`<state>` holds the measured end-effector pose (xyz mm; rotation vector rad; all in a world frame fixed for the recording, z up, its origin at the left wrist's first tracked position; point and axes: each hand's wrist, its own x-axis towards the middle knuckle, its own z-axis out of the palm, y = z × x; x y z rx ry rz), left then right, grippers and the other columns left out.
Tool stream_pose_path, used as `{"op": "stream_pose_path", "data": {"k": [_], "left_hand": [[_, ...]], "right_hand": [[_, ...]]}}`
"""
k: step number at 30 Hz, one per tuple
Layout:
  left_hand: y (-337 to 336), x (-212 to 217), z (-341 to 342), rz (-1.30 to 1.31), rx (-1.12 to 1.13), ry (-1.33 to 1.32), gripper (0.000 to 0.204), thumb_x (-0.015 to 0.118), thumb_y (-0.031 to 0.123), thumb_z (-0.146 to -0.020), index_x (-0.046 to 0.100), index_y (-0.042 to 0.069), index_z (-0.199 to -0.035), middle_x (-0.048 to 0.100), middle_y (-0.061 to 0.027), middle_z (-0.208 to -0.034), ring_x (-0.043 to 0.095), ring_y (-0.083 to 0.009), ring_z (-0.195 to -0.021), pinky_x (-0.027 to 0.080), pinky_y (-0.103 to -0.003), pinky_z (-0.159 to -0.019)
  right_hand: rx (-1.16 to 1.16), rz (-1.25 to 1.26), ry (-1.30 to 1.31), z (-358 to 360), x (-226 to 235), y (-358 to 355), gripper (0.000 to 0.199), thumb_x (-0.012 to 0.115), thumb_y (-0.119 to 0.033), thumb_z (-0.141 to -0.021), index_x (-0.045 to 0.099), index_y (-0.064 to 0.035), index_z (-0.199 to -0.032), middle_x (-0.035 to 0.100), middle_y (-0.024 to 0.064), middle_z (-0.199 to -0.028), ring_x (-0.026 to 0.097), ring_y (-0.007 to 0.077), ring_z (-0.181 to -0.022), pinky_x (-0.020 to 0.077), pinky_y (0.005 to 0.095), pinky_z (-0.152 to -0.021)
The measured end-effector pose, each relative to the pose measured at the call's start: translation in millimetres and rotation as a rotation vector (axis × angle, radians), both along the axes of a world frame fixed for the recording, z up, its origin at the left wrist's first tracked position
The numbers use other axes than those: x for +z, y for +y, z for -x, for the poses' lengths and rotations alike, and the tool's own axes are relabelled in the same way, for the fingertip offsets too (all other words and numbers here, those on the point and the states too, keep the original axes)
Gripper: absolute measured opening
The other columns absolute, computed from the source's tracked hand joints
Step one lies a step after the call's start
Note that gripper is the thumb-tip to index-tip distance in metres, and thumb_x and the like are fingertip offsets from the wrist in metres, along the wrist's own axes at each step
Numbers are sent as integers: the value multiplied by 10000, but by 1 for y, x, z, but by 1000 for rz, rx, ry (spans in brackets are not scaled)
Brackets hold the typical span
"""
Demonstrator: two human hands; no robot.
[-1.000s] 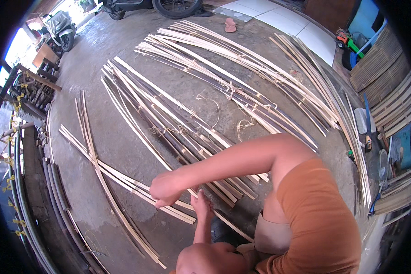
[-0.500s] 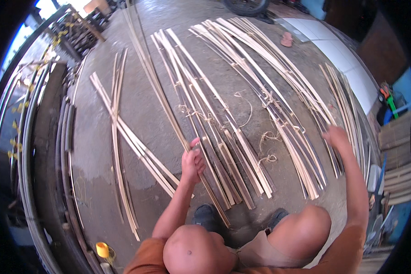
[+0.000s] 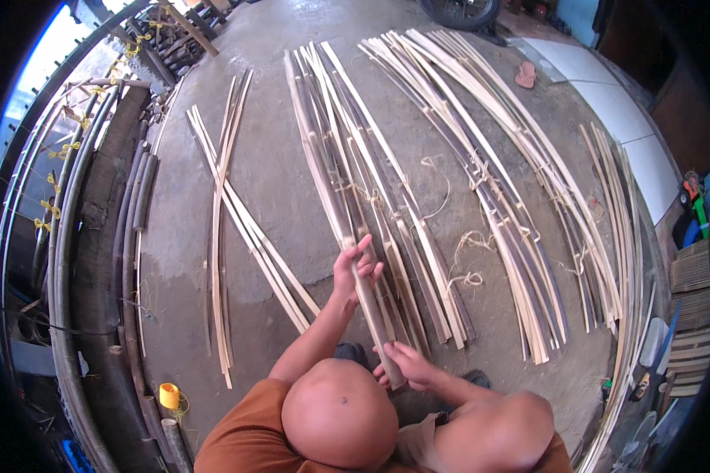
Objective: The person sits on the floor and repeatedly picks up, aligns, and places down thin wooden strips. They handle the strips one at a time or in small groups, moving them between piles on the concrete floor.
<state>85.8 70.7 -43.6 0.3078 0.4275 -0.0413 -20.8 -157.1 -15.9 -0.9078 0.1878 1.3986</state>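
In front of my knees, my left hand is wrapped round a long bamboo strip or stack of strips, its broad brownish side turned up. It runs away from me, slightly to the left. At its near end, my right hand closes round the bamboo with the thumb on top; some fingers are hidden underneath. Just right of it, on the floor, lies a group of bamboo strips loosely bound with thin ties. Another tied bundle lies farther right.
Crossed pale strips lie left on the concrete floor. More strips spread along the right. Dark poles line the left side, near a yellow cup-like object. A pink sandal and a wheel are at the back.
My right hand has come from the strips at the right to the near end of the held bamboo. That bamboo has turned to show a broader side. The view has shifted somewhat.
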Motion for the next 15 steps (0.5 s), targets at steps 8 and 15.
{"op": "stream_pose_path", "data": {"k": [8, 15], "left_hand": [[-1, -15, 43, -380, -160, 330, 777, 480, 713, -873, 459, 80, -1323, 614, -78, -1045, 615, -201, -906, 491, -399, -820], [8, -37, 78, -522, -315, 253, 253, 507, 336, -999, 585, 102, -1055, 619, -11, -909, 601, -157, -847, 480, -366, -797]], "right_hand": [[27, 231, -678, -50, 7, 30, 260, 439, -294, -1027, 475, -47, -1102, 598, 68, -670, 587, 130, -500, 466, 278, -446], [-69, 276, -589, -38, -9, 58, 349, 541, -235, -982, 386, -43, -1229, 599, 84, -765, 603, 141, -520, 495, 295, -452]]}}
